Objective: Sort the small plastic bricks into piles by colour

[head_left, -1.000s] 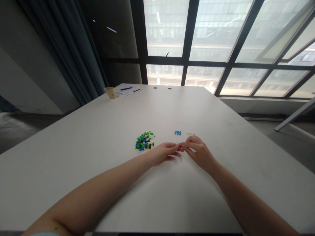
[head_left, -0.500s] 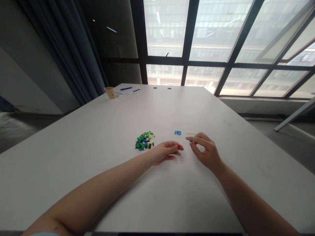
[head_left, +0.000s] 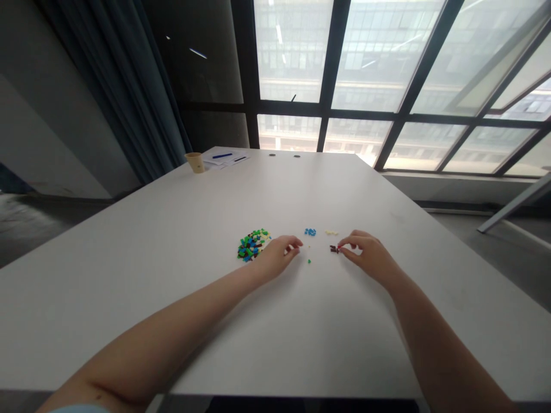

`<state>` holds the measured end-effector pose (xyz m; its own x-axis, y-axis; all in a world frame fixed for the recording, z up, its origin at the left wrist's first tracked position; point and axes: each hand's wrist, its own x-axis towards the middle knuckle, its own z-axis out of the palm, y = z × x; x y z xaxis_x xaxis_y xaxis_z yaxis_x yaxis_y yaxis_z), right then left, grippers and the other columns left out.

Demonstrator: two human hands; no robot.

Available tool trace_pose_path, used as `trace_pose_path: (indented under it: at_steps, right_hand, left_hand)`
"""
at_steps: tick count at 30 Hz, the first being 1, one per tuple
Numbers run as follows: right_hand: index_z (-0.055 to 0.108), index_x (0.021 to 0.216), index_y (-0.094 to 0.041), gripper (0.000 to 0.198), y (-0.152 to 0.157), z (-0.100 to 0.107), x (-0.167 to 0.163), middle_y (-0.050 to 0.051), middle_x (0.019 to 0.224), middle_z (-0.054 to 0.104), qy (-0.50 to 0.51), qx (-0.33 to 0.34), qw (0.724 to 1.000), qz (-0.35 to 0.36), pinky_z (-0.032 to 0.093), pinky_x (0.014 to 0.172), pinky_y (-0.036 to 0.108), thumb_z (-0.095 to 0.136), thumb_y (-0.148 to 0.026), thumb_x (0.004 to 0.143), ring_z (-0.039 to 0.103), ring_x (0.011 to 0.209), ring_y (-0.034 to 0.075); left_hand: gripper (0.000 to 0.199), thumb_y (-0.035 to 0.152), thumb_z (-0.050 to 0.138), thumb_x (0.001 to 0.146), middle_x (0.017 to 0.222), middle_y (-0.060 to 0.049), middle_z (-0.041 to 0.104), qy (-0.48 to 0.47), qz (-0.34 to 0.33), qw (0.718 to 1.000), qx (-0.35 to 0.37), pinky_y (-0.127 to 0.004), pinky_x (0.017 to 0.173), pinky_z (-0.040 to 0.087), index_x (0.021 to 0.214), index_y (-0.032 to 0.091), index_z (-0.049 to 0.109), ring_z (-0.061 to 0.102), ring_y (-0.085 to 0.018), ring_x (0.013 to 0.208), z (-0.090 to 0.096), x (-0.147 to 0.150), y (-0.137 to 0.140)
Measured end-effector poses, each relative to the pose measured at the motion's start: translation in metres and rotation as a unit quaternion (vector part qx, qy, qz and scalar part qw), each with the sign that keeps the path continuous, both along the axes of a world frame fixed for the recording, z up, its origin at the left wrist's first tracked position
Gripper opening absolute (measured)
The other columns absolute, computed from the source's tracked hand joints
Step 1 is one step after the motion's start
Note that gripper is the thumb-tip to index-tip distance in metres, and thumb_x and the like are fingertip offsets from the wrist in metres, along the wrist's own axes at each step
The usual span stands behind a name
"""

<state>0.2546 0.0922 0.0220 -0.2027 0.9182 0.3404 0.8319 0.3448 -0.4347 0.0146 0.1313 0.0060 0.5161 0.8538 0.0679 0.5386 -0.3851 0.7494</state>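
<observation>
My right hand [head_left: 365, 252] pinches a small red brick [head_left: 339, 246] between thumb and fingertips, mostly covered by the fingers. Just left of those fingertips lie several dark brown bricks [head_left: 333, 249] on the white table [head_left: 275, 195]. My left hand [head_left: 282, 252] hovers at the right side of a mixed pile of bricks [head_left: 248, 248], fingers curled and a little apart, with nothing visible between them. A single green brick [head_left: 309, 261] and a tiny yellow piece [head_left: 309, 246] lie between the hands. The left hand hides part of the pile.
A cluster of blue bricks [head_left: 310, 232] and a short row of pale yellow bricks [head_left: 331, 232] lie beyond the hands. At the far left stand a paper cup [head_left: 196, 163] and papers [head_left: 217, 162] with a blue pen [head_left: 222, 155]. Windows rise behind the table.
The red brick has gone from my left hand to my right. My left hand has drawn back leftward, uncovering the green brick. My right hand has shifted slightly right, exposing the brown bricks.
</observation>
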Motion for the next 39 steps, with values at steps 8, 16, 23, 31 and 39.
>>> trace_pose_path:
  at_steps: [8, 16, 23, 31, 39]
  right_hand:
    - [0.068, 0.071, -0.019, 0.015, 0.010, -0.024, 0.018, 0.001, 0.063, 0.054, -0.054, -0.187, 0.981, 0.009, 0.036, 0.056, 0.024, 0.056, -0.026, 0.068, 0.048, 0.056, 0.012]
    - [0.069, 0.078, -0.018, 0.021, 0.008, -0.021, 0.022, 0.002, 0.062, 0.058, -0.025, -0.175, 0.984, -0.002, 0.035, 0.054, 0.024, 0.053, -0.028, 0.069, 0.047, 0.053, 0.011]
    - [0.069, 0.080, -0.017, 0.027, 0.009, -0.024, 0.021, 0.005, 0.067, 0.062, 0.013, -0.161, 0.987, -0.015, 0.037, 0.056, 0.025, 0.049, -0.033, 0.072, 0.050, 0.057, 0.014]
    - [0.069, 0.079, -0.018, 0.028, 0.011, -0.024, 0.020, 0.003, 0.062, 0.060, 0.025, -0.136, 0.990, -0.025, 0.034, 0.050, 0.024, 0.049, -0.037, 0.074, 0.048, 0.053, 0.012]
    - [0.068, 0.079, -0.019, 0.022, 0.004, -0.014, -0.005, 0.003, 0.071, 0.060, 0.073, -0.038, 0.997, 0.011, 0.039, 0.059, 0.024, 0.048, -0.028, 0.077, 0.050, 0.060, 0.012]
  left_hand:
    - [0.017, 0.017, 0.044, 0.079, 0.094, -0.013, 0.054, 0.348, 0.085, 0.914, 0.190, -0.034, 0.077, 0.039, 0.085, 0.015, 0.060, 0.047, -0.025, 0.095, 0.004, -0.030, 0.014]
    - [0.023, 0.010, 0.048, 0.071, 0.096, -0.011, 0.057, 0.311, 0.011, 0.941, 0.130, -0.030, 0.080, 0.039, 0.087, 0.015, 0.063, 0.051, -0.020, 0.090, 0.003, -0.044, 0.007]
    - [0.026, 0.005, 0.052, 0.060, 0.084, -0.007, 0.062, 0.274, 0.017, 0.958, 0.081, -0.024, 0.072, 0.040, 0.079, 0.016, 0.066, 0.055, -0.017, 0.078, 0.012, -0.034, 0.006]
    - [0.015, 0.005, 0.049, 0.062, 0.074, -0.005, 0.059, 0.231, 0.039, 0.969, 0.077, -0.025, 0.070, 0.039, 0.062, 0.015, 0.060, 0.052, -0.015, 0.071, -0.001, -0.027, 0.010]
    - [0.019, 0.023, 0.064, 0.067, 0.073, -0.001, 0.058, -0.289, 0.080, 0.929, -0.217, -0.023, 0.070, 0.044, 0.082, 0.014, 0.059, 0.053, -0.008, 0.066, -0.005, 0.015, -0.018]
